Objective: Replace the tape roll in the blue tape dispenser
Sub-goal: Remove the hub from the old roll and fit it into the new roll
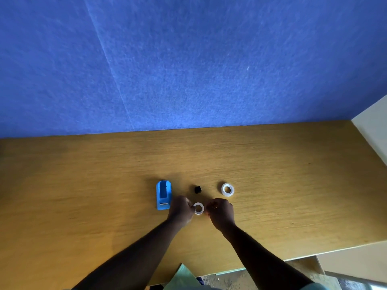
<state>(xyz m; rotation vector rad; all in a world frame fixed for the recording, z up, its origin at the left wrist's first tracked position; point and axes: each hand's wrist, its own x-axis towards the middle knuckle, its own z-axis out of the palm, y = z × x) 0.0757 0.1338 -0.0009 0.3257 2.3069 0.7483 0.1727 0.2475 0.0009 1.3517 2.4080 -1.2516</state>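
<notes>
The blue tape dispenser [163,194] lies on the wooden table [83,185], its roll bay showing no roll. A small black spindle piece [197,189] sits to its right. Further right lies a clear tape roll [227,189] flat on the table. My left hand [181,209] pinches the left edge of a second, thinner white tape ring [198,208]. My right hand [221,212] is curled just right of that ring, fingertips pinched together near its edge; whether tape is between them is too small to tell.
A blue felt partition [188,59] rises along the table's far edge. A pale wall panel [372,130] borders the right side. The table's near edge runs bottom right, with a green sheet [182,277] and floor below it.
</notes>
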